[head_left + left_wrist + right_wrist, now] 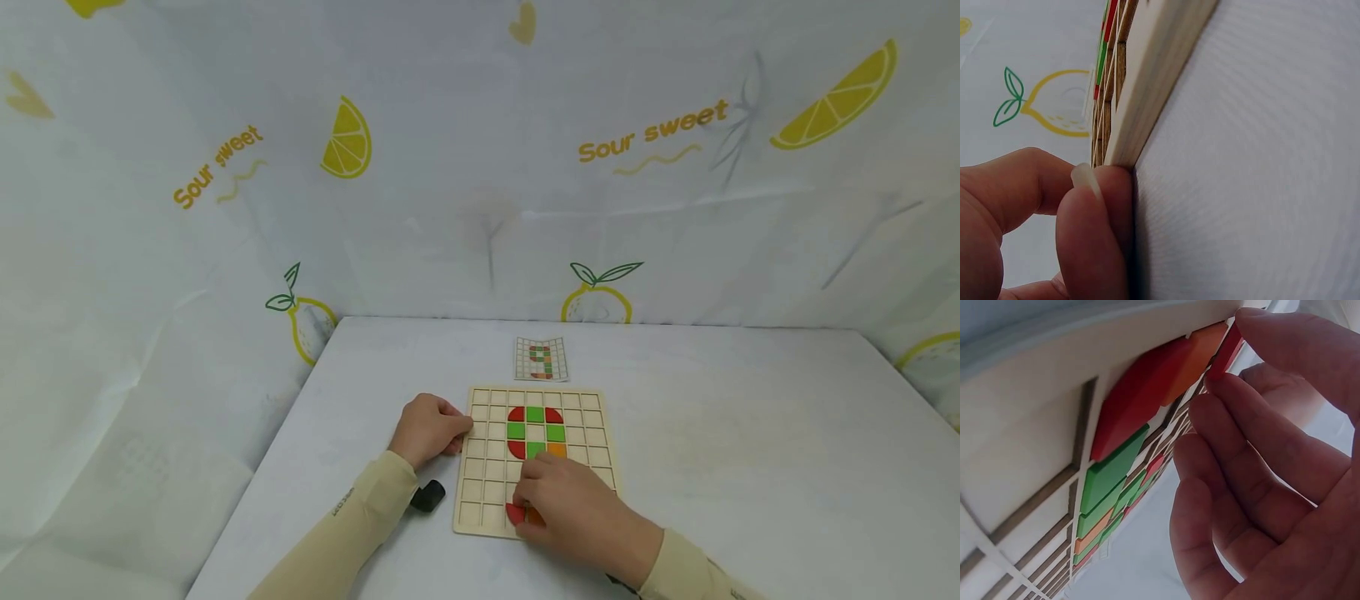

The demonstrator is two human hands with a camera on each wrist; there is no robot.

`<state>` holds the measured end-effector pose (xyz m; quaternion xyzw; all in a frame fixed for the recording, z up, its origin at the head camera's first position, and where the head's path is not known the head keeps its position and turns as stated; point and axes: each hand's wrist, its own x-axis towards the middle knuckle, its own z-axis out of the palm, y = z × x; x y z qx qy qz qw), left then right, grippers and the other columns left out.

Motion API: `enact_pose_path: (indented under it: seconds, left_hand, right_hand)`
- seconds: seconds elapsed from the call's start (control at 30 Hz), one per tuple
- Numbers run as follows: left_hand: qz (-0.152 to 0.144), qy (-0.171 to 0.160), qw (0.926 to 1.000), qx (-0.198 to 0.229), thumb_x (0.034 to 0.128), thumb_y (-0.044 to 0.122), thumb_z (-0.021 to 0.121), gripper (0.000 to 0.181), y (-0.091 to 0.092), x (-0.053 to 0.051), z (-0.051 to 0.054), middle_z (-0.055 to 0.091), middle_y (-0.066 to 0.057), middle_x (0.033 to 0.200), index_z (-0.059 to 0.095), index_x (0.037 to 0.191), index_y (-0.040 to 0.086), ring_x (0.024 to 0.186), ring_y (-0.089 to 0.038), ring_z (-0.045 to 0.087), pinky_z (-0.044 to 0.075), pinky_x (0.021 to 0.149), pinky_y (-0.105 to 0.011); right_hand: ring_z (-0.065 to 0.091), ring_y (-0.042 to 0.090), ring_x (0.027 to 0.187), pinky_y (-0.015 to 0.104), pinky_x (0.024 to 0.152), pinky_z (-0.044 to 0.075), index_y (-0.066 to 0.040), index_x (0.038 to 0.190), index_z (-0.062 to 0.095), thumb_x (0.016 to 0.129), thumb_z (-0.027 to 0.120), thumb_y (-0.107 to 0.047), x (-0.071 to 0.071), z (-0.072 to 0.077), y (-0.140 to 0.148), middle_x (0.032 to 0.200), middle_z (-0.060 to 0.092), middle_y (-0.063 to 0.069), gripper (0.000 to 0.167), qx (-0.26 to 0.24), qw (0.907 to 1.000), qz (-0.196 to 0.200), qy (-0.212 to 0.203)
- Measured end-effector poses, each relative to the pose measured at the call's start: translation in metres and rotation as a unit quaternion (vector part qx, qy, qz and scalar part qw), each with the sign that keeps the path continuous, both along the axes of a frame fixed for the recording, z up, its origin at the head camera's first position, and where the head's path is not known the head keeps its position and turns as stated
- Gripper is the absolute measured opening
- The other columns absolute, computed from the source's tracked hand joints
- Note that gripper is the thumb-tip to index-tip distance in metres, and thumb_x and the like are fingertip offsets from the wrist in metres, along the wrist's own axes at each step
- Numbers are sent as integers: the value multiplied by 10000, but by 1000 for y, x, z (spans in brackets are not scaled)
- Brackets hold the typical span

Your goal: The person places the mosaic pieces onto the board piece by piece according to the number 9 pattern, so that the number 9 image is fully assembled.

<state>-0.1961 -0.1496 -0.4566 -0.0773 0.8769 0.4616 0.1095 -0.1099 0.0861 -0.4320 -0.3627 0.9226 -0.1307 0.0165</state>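
Note:
A square wooden grid board (472, 467) lies on the table, its upper part bearing a ring of red, green and orange tiles. My left hand (427, 429) grips the board's left edge between thumb and fingers. Over the lower part of the board, my right hand (573, 508) pinches a red tile (515, 513) with a rounded corner, in the bottom row. Beside that tile is an orange tile (1194, 362), followed by another red tile (1141, 394). Green tiles (1113, 469) continue up the board in the right wrist view. From the head view, my right hand covers several cells.
A small printed card (542, 360) with a coloured grid pattern lies just beyond the board. Near my left forearm is a small black object (429, 497). A white cloth with lemon prints (480, 167) hangs behind the table.

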Motion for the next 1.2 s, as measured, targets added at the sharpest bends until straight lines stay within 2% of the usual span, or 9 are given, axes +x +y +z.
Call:
enact_pose_path:
  seconds: [0.4, 1.0, 1.13, 1.2]
  left_hand:
    - [45, -88, 9999, -26, 926, 222, 781, 143, 1, 2, -1, 704, -18, 663, 759, 895, 85, 575, -106, 661, 535, 576, -232]
    - [-21, -61, 10000, 46, 913, 215, 784, 133, 5, 0, -3, 704, -24, 649, 756, 863, 95, 566, -117, 665, 537, 570, -240]
    - [-59, -33, 9999, 108, 909, 208, 784, 133, 5, -2, -1, 711, -32, 657, 755, 868, 85, 569, -121, 672, 549, 575, -247]
    - [-70, -61, 9999, 117, 912, 213, 788, 136, 3, -3, 0, 717, -32, 671, 757, 879, 85, 579, -120, 680, 556, 591, -246]
  right_hand:
    - [445, 27, 814, 197, 708, 449, -233, 918, 805, 882, 870, -281, 1, -3, 2, 826, 581, -168, 89, -32, 10000, 79, 17]
    - [465, 32, 837, 229, 727, 479, -238, 989, 828, 866, 895, -347, 3, 1, 11, 887, 624, -165, 178, 10, 9993, -151, -342]
    - [517, 29, 877, 269, 777, 531, -219, 996, 833, 873, 879, -368, 0, 2, 19, 929, 660, -160, 199, -80, 9996, -255, -135]
    - [543, 33, 925, 297, 822, 561, -213, 1012, 832, 881, 868, -403, -4, 4, 25, 980, 677, -154, 233, -78, 9989, -471, -37]
